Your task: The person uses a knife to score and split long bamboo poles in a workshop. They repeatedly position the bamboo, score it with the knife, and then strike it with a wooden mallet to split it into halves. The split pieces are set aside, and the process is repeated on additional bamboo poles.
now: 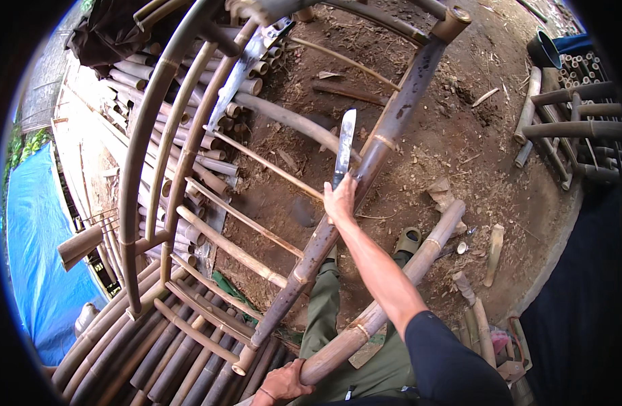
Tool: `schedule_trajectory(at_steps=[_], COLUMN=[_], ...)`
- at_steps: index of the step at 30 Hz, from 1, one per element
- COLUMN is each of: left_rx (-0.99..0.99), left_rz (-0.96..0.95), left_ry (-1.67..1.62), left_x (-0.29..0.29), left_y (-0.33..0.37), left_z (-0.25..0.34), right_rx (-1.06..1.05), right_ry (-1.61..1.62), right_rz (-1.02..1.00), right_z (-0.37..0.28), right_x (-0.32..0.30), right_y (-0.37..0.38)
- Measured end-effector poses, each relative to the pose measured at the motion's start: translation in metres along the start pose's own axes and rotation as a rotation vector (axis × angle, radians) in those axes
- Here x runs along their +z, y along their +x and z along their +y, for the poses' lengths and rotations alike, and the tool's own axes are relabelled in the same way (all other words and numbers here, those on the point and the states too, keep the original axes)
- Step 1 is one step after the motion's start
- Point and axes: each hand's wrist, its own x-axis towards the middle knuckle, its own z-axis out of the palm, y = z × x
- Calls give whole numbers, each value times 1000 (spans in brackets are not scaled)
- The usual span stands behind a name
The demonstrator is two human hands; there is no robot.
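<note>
My right hand is closed round the black handle of a knife, its broad blade pointing away from me. The hand lies over the dark bamboo rail of a frame of bamboo poles and thin rungs; whether it touches the rail I cannot tell. Low in the view, my left hand grips the near end of a thick bamboo pole. This pole slants up to the right across my legs, passing under my right forearm.
Cut bamboo lengths are stacked beyond the frame, and a dark bamboo slat surface lies at lower left. A pale, long blade rests by the frame's curved poles. Another bamboo structure stands at right. Offcuts lie on the dirt.
</note>
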Motion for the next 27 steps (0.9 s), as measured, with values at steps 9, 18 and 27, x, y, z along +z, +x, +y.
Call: schedule_trajectory(at_steps=[9,18,27], left_rx=[143,167,1265], left_rz=[192,635,2008], left_ry=[273,763,-172], left_x=[-44,-176,-195], left_y=[18,-32,-262], left_z=[-31,81,120], right_rx=[-147,-826,-942], right_ry=[-246,-338,-9], right_rz=[-14,-911,-168], right_z=[-32,-122,-124], right_x=[12,-175,-241], right_y=[-22,-186,-157])
